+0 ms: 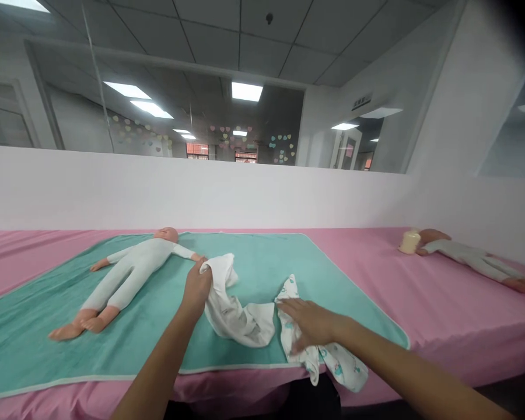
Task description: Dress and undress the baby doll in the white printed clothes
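My left hand (198,287) is closed on one end of a crumpled white cloth garment (236,321), lifting it; the rest droops in a curve onto the green towel (262,251). Over a white baby garment with a small teal print (347,367) lies my right hand (310,322), fingers stretched out and thumb apart. The printed garment is bunched beneath it, and its lower end hangs over the front edge of the table. Left of my hands a baby doll (142,265) in a white bodysuit lies on its back, its head toward the wall.
A pink sheet (367,262) covers the table under the towel. At the far right lie a second baby doll (468,256) and a cream-coloured cylinder (409,242). Behind the table rises a white wall (262,195) with a large glass pane above it.
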`<state>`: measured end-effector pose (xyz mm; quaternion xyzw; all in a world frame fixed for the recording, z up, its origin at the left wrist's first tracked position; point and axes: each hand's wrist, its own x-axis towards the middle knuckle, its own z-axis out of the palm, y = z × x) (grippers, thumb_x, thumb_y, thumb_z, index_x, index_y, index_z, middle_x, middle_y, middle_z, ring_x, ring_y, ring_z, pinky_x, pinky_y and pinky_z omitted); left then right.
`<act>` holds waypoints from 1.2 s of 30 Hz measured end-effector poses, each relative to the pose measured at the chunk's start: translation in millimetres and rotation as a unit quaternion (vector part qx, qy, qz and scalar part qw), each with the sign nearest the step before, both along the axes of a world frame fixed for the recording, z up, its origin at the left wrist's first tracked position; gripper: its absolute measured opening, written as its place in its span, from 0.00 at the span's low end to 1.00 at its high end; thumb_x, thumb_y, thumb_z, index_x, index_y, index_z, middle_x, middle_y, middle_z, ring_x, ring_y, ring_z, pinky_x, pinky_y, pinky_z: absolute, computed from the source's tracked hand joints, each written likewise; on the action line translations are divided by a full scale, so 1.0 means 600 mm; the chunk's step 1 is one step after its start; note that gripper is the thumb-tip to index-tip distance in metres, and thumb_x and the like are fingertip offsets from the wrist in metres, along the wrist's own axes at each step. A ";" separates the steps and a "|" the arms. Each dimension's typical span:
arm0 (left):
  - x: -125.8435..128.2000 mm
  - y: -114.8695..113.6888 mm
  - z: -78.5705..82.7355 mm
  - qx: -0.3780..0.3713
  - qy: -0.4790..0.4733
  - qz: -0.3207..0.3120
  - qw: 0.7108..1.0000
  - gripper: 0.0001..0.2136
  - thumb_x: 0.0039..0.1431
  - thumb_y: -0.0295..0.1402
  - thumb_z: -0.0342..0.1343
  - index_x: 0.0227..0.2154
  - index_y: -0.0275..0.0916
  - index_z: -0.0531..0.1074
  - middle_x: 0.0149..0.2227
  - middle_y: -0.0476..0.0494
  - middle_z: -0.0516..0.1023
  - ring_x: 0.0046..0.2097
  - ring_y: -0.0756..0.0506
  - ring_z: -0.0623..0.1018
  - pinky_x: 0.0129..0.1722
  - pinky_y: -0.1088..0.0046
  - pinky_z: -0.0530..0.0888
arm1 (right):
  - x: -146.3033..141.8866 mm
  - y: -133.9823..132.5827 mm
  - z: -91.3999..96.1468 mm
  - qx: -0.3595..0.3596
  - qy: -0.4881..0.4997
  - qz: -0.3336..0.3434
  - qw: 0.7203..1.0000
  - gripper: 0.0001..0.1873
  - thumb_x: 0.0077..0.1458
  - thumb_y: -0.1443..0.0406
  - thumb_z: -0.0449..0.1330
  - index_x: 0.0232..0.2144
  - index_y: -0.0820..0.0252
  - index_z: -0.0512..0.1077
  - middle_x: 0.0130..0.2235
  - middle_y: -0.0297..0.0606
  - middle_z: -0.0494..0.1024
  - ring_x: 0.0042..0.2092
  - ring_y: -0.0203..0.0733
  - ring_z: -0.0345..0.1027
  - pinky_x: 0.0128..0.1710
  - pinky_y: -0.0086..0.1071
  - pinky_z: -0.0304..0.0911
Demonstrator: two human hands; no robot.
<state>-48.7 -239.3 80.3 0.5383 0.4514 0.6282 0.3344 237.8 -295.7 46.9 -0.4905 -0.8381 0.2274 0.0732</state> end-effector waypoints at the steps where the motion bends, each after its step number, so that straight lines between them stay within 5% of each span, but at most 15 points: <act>1: -0.003 -0.001 0.009 0.016 0.043 0.016 0.999 0.06 0.48 0.33 0.51 0.20 0.38 0.62 0.21 0.53 0.64 0.26 0.51 0.63 0.25 0.78 0.61 | 0.011 -0.007 -0.021 -0.001 -0.032 0.000 0.999 0.47 0.35 0.53 0.66 0.57 0.49 0.54 0.58 0.41 0.58 0.57 0.55 0.52 0.51 0.45 0.54; 5: -0.005 -0.018 0.053 0.050 0.150 0.029 0.987 0.04 0.48 0.30 0.48 0.20 0.39 0.62 0.22 0.53 0.65 0.29 0.50 0.64 0.28 0.78 0.61 | 0.056 -0.006 -0.054 0.025 -0.084 -0.042 0.995 0.32 0.46 0.62 0.58 0.55 0.48 0.56 0.50 0.37 0.68 0.46 0.45 0.65 0.40 0.34 0.59; 9: 0.006 -0.036 0.099 0.082 0.157 0.048 0.983 0.03 0.48 0.29 0.48 0.21 0.39 0.62 0.24 0.52 0.67 0.31 0.49 0.65 0.29 0.78 0.61 | 0.124 0.038 -0.018 0.117 -0.223 -0.095 0.963 0.18 0.48 0.68 0.55 0.43 0.50 0.68 0.43 0.37 0.71 0.42 0.45 0.67 0.37 0.33 0.56; 13: 0.015 -0.048 0.137 0.090 0.137 0.041 0.986 0.08 0.47 0.30 0.49 0.18 0.39 0.56 0.20 0.54 0.59 0.25 0.52 0.59 0.22 0.79 0.56 | 0.201 0.061 0.011 0.155 -0.286 -0.226 0.918 0.19 0.50 0.75 0.48 0.42 0.58 0.68 0.41 0.45 0.70 0.38 0.46 0.69 0.33 0.35 0.56; 17: 0.019 -0.058 0.160 0.092 0.072 0.008 0.993 0.06 0.46 0.28 0.49 0.19 0.39 0.57 0.19 0.55 0.59 0.24 0.52 0.60 0.21 0.80 0.57 | 0.241 0.040 -0.021 0.125 -0.308 -0.253 0.908 0.14 0.48 0.74 0.53 0.39 0.64 0.69 0.40 0.49 0.70 0.36 0.50 0.69 0.32 0.36 0.57; 21: 0.029 -0.068 0.173 0.098 0.066 0.039 0.992 0.03 0.46 0.30 0.52 0.24 0.39 0.62 0.28 0.52 0.71 0.30 0.50 0.68 0.26 0.78 0.64 | 0.241 0.028 -0.044 0.095 -0.314 -0.262 0.908 0.13 0.47 0.72 0.57 0.39 0.65 0.70 0.41 0.53 0.70 0.39 0.55 0.69 0.34 0.40 0.59; 25: 0.055 -0.082 0.187 0.142 0.064 0.040 0.987 0.07 0.49 0.32 0.53 0.26 0.40 0.58 0.42 0.47 0.74 0.40 0.47 0.73 0.34 0.75 0.68 | 0.167 0.020 0.003 0.105 -0.254 -0.217 0.937 0.24 0.48 0.63 0.59 0.50 0.55 0.64 0.51 0.48 0.66 0.51 0.55 0.62 0.45 0.44 0.58; 27: 0.071 -0.091 0.195 0.158 0.042 0.022 0.986 0.09 0.51 0.33 0.53 0.27 0.41 0.55 0.44 0.45 0.74 0.41 0.46 0.73 0.35 0.73 0.69 | 0.092 0.004 0.039 0.075 -0.019 -0.090 0.993 0.31 0.51 0.56 0.56 0.57 0.49 0.53 0.58 0.42 0.58 0.56 0.49 0.56 0.50 0.41 0.56; 31: 0.095 -0.116 0.212 0.192 -0.004 0.011 0.981 0.10 0.53 0.32 0.53 0.30 0.41 0.54 0.46 0.43 0.74 0.43 0.45 0.74 0.35 0.71 0.71 | -0.072 -0.020 0.092 0.063 0.271 -0.017 0.960 0.41 0.47 0.53 0.60 0.60 0.47 0.46 0.60 0.38 0.54 0.59 0.47 0.50 0.54 0.41 0.52; 33: 0.093 -0.129 0.221 0.232 -0.005 0.028 0.972 0.09 0.53 0.30 0.53 0.32 0.41 0.56 0.45 0.43 0.74 0.46 0.45 0.73 0.39 0.69 0.72 | -0.127 -0.016 0.104 0.075 0.320 -0.014 0.944 0.34 0.46 0.55 0.61 0.55 0.49 0.56 0.56 0.38 0.61 0.56 0.47 0.55 0.52 0.41 0.53; 36: 0.061 -0.140 0.231 0.305 0.045 0.055 0.950 0.11 0.52 0.26 0.51 0.39 0.41 0.61 0.46 0.44 0.74 0.49 0.46 0.72 0.45 0.66 0.71 | -0.161 0.003 0.114 0.028 0.319 0.035 0.947 0.13 0.47 0.58 0.60 0.36 0.55 0.70 0.39 0.34 0.72 0.41 0.42 0.64 0.41 0.35 0.58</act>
